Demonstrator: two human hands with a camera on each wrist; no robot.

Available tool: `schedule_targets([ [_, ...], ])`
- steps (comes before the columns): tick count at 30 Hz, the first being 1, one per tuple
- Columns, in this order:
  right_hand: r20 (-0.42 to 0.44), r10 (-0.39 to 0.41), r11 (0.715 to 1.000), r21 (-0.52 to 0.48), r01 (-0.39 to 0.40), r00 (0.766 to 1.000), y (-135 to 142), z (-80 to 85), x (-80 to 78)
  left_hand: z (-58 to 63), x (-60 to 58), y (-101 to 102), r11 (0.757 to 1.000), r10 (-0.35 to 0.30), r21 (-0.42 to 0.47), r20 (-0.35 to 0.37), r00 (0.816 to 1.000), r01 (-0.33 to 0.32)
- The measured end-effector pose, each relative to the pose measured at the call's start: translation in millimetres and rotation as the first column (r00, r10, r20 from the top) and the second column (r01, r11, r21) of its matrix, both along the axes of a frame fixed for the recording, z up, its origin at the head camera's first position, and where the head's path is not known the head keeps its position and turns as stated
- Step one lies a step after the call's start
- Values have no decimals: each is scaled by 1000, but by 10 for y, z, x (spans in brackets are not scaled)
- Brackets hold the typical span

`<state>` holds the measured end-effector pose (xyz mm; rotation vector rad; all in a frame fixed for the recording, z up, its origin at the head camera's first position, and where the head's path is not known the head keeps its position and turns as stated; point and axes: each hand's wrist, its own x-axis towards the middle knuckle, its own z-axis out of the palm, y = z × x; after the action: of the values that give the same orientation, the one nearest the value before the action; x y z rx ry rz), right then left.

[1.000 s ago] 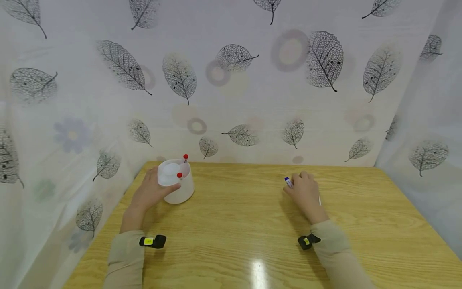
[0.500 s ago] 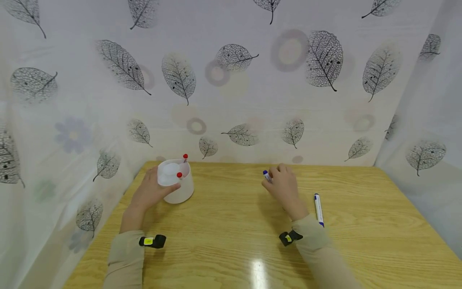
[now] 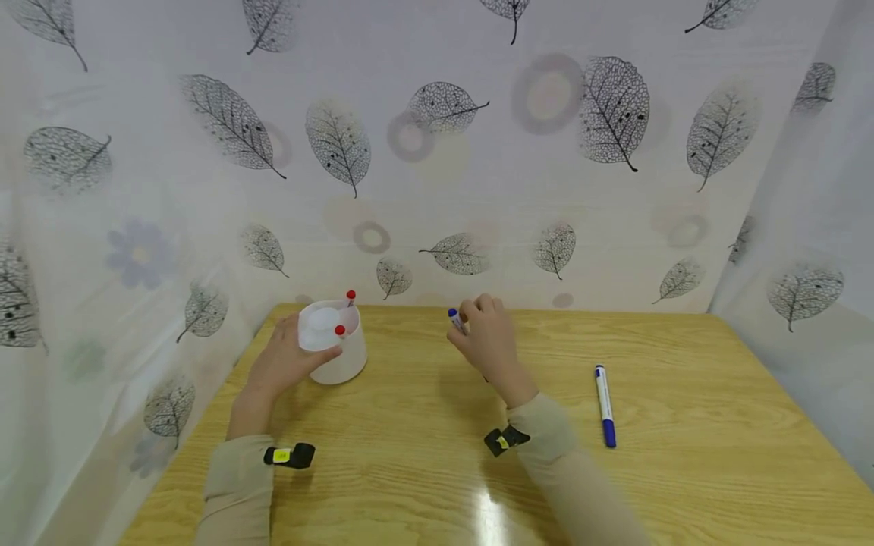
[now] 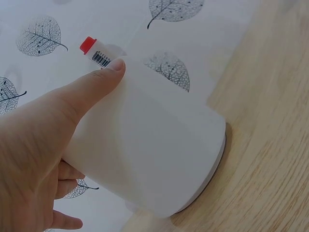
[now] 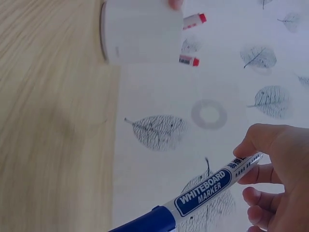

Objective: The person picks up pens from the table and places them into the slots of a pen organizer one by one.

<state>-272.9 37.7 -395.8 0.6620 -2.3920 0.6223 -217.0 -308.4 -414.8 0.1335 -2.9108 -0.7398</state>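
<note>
My left hand point(image 3: 283, 360) grips a white cylindrical pen holder point(image 3: 344, 360) by its rim, with the thumb on the near side. Two red-ended markers stand in the holder; one red-ended marker point(image 3: 351, 297) leans at the back of the rim, the other red-ended marker point(image 4: 99, 52) shows beside my thumb in the left wrist view. My right hand point(image 3: 493, 341) pinches a blue whiteboard marker point(image 5: 203, 192) near its plain end, above the table to the right of the holder. Its blue cap points down in the right wrist view; in the head view the hand hides most of it.
A second blue whiteboard marker point(image 3: 604, 406) lies on the wooden table point(image 3: 410, 455) at the right, its cap toward the near edge. A leaf-patterned curtain point(image 3: 464, 174) hangs behind the table and along both sides.
My right hand has moved left across the table with the blue whiteboard marker, uncovering the other marker lying at the right. My left hand stays on the pen holder.
</note>
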Motion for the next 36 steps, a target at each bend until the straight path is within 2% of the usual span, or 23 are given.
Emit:
schedule_targets([
  [5,-85,36,999,-30,-39,996,-223,103,6,5,2,3,1000,-5,-7,1,1000,5],
  [15,-148,99,984,-134,-119,984,-624,386,97,5,-6,31,1000,2,-11,-8,1000,-2],
  [20,-140,127,973,-172,-151,982,-812,444,133,0,-7,33,1000,14,-12,-2,1000,-14],
  [27,-181,164,960,-196,-199,970,-1007,502,165,-10,-6,36,1000,18,-9,4,1000,-18],
  [36,-179,236,938,-215,-272,955,-1249,620,221,34,33,44,1000,3,10,5,1000,-4],
])
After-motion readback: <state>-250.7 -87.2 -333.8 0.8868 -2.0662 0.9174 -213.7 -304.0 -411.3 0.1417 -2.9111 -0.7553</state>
